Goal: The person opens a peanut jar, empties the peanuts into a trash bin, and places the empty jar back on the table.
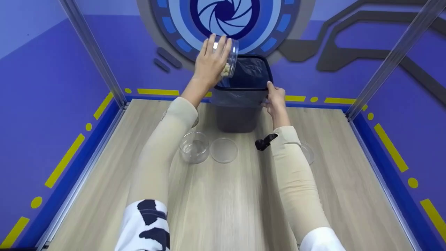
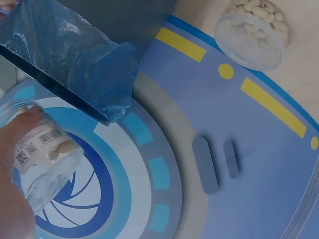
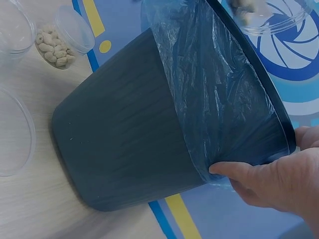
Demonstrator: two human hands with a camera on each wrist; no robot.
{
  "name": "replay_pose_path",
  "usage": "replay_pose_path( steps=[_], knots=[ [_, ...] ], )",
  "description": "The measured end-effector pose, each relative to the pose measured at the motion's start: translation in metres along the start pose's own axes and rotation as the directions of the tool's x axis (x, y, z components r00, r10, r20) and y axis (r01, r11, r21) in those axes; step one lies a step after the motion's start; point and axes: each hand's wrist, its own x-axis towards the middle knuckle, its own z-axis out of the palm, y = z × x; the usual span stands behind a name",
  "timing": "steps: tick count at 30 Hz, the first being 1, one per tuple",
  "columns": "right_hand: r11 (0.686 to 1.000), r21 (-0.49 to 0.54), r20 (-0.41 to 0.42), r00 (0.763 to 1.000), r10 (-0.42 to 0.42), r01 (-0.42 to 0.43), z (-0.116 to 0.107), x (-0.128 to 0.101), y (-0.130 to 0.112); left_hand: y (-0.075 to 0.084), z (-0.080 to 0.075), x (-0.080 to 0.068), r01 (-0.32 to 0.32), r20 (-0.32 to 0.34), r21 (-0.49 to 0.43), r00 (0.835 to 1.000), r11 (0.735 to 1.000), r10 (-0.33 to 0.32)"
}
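My left hand [image 1: 209, 64] grips a clear plastic jar [image 1: 230, 55], tipped mouth-down over a dark bin [image 1: 238, 115] lined with a blue bag [image 1: 249, 71]. Pale nut-like pieces [image 1: 225, 70] lie at the jar's mouth. In the left wrist view the jar [image 2: 45, 159] shows a barcode label and a few pale pieces, with the bag's edge [image 2: 75, 59] just above it. My right hand [image 1: 276, 97] holds the bin's right rim, fingers and thumb [image 3: 234, 170] pinching liner and rim. The bin [image 3: 139, 129] stands at the wooden table's far edge.
An empty clear jar [image 1: 194, 147] and a clear lid [image 1: 224, 150] lie in front of the bin. Another lid [image 1: 309, 154] peeks from under my right forearm. A jar full of pale nuts [image 3: 57, 40] stands left of the bin. Clear posts [image 1: 390, 59] rise at the far corners.
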Motion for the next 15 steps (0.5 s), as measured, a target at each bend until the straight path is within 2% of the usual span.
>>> replay_pose_path(
  steps=[9,15],
  knots=[
    [1.0,0.005,-0.024,1.0,-0.01,0.01,-0.0004,-0.0003,0.002,0.0011,0.0001,0.004,0.016,0.028,-0.036,0.999,0.999,-0.015],
    [1.0,0.016,-0.009,1.0,-0.013,0.013,0.0014,0.0002,0.0005,-0.0003,0.0015,0.0035,0.031,-0.023,-0.047,0.999,0.998,-0.032]
  ],
)
